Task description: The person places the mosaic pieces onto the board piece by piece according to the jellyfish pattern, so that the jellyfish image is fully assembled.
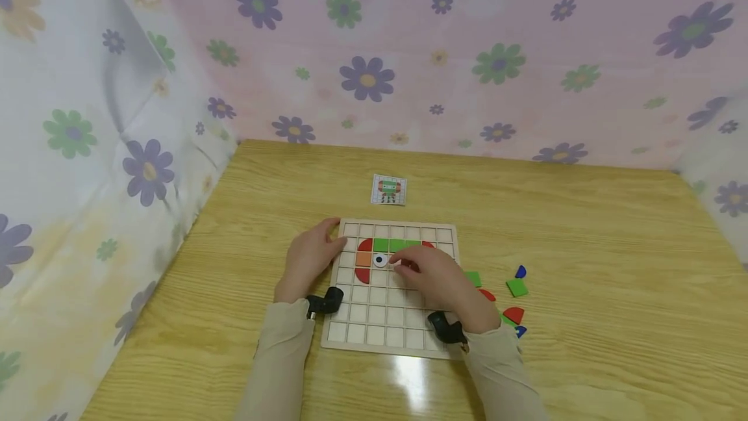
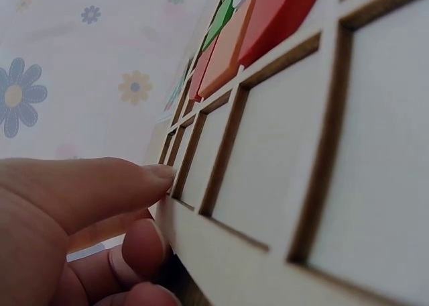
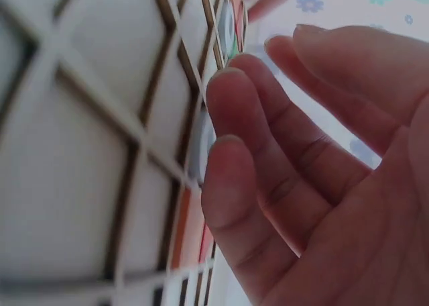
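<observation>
A wooden grid board (image 1: 374, 316) lies on the table. My left hand (image 1: 310, 255) grips its upper left edge, thumb on the rim and other fingers curled below, as the left wrist view shows. Over the board's right half, my right hand (image 1: 441, 278) has relaxed fingers, with nothing between thumb and fingers in the right wrist view. Its fingertips are beside a white eye tile (image 1: 380, 260). Left of that tile is an orange square (image 1: 363, 258), between two red rounded pieces. Green squares (image 1: 388, 245) run along the row above, ending at another red piece (image 1: 428, 244). The hand hides cells beneath it.
Behind the board lies a small picture card (image 1: 388, 190) with a coloured figure on a grid. Loose pieces lie right of the board: green squares (image 1: 517, 287), red pieces (image 1: 514, 315) and blue pieces (image 1: 521, 271). Flowered cloth (image 1: 409, 83) hangs behind the table.
</observation>
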Demonstrator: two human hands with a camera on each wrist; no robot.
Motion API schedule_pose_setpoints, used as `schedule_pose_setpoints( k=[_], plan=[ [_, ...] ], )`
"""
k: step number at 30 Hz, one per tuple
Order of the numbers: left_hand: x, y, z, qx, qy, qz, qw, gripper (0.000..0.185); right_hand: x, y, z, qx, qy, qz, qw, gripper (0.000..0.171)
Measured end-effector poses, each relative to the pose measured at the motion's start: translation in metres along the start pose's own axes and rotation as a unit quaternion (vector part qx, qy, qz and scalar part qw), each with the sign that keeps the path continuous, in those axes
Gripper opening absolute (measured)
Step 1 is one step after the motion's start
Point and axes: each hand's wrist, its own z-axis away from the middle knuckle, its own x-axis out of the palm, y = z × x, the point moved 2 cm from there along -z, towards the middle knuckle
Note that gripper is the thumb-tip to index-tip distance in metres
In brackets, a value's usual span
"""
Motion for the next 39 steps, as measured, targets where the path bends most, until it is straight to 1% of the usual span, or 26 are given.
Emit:
schedule_pose_setpoints(
  k=[4,7,10,12,15,18,21,25,31,35,39],
  plan=[
    [-0.001,0.000,0.000,-0.008,-0.004,0.004,0.9999,0.047,-0.010,0.009,0.003,-0.008,0.011,-0.003,1.000,0.016],
    [-0.001,0.000,-0.001,-0.011,-0.007,0.009,0.9999,0.047,-0.016,0.019,0.008,-0.001,0.011,-0.003,1.000,0.017],
    [-0.002,0.001,-0.001,-0.014,-0.008,0.008,0.9998,0.047,-0.019,0.032,0.013,0.013,0.011,-0.010,1.000,0.018],
    [-0.003,0.002,-0.002,-0.015,-0.011,0.007,0.9998,0.047,-0.020,0.041,0.017,0.022,0.019,-0.015,0.999,0.018],
    [-0.004,0.001,-0.003,-0.011,-0.011,-0.001,0.9999,0.047,-0.024,0.052,0.022,0.039,0.031,-0.038,0.998,0.019],
    [-0.006,0.000,-0.003,-0.008,-0.010,-0.008,0.9999,0.047,-0.030,0.062,0.026,0.058,0.033,-0.064,0.996,0.022],
    [-0.009,0.000,-0.002,-0.006,-0.010,-0.009,0.9999,0.047,-0.034,0.069,0.029,0.077,0.027,-0.074,0.994,0.022],
    [-0.010,0.001,-0.002,-0.004,-0.011,-0.005,0.9999,0.047,-0.039,0.076,0.034,0.088,0.015,-0.063,0.994,0.021],
    [-0.006,0.000,-0.002,-0.003,-0.012,-0.004,0.9999,0.047,-0.048,0.080,0.041,0.089,-0.014,-0.038,0.995,0.026],
    [-0.003,-0.001,-0.002,-0.010,-0.013,0.007,0.9998,0.048,-0.053,0.081,0.045,0.086,-0.029,-0.040,0.995,0.031],
    [-0.001,-0.001,-0.001,-0.016,-0.014,0.013,0.9997,0.047,-0.056,0.085,0.049,0.091,-0.039,-0.042,0.994,0.033]
  ],
)
